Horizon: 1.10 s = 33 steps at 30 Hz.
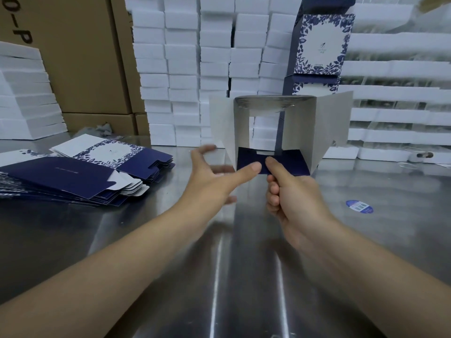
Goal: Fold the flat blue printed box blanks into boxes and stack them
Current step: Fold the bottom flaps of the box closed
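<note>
The half-formed box (241,132) is held above the counter (244,240), open end toward the camera. The right hand (292,198) pinches the dark blue bottom flap (290,162) between thumb and curled fingers. The left hand (210,176) is open with its fingers spread and its thumb at the flap edge. Keep the tube square, fold the side flaps inward first, then press the blue flap flat until its tab locks. Count: one box in hand; one fanned pile of flat blanks (73,176) at left, too many to count; apparently two finished boxes (319,47) stacked behind.
</note>
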Each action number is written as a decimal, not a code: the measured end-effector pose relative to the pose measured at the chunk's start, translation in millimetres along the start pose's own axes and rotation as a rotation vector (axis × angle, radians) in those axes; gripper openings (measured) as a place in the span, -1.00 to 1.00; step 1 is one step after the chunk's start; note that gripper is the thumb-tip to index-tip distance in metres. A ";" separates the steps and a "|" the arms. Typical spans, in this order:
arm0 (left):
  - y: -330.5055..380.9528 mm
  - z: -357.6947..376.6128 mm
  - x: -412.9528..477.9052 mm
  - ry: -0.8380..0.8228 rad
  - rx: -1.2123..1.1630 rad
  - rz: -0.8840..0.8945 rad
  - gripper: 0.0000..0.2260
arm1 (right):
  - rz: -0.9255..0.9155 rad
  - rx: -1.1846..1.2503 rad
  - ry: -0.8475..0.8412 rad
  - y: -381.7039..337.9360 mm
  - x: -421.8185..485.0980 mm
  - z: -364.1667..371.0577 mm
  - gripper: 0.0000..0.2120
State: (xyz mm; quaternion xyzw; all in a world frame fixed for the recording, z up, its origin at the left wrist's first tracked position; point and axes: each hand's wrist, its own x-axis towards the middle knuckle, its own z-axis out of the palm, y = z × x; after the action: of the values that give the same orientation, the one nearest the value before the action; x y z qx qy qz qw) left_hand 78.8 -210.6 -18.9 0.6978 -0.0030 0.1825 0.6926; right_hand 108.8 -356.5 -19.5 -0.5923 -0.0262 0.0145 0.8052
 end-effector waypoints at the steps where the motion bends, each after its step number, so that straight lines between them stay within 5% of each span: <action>1: -2.8 2.4 0.5 -0.045 -0.025 -0.100 -0.52 | -0.003 -0.003 -0.006 0.1 -0.4 0.5 -0.63; 3: -6.8 6.3 0.6 -0.098 -0.070 -0.220 -0.71 | -0.010 -0.006 -0.021 0.8 -1.2 1.5 -0.62; 12: -0.7 5.8 0.9 -0.098 -0.240 -0.206 -0.65 | 0.122 0.032 -0.227 -0.1 -2.8 4.0 -0.70; 24: -2.0 9.0 -3.6 -0.148 -0.228 -0.276 -0.60 | 0.009 0.066 -0.138 -2.1 -4.6 11.1 -0.73; 33: 0.2 15.8 -8.0 -0.139 -0.200 -0.185 -0.69 | 0.033 0.006 -0.286 -5.6 -6.8 11.2 -0.67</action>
State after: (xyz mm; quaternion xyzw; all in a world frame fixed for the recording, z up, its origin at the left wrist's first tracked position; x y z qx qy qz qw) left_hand 75.3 -227.8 -20.3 0.6336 -0.0051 0.0680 0.7707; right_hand 101.4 -347.8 -11.0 -0.5820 -0.1307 0.1120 0.7947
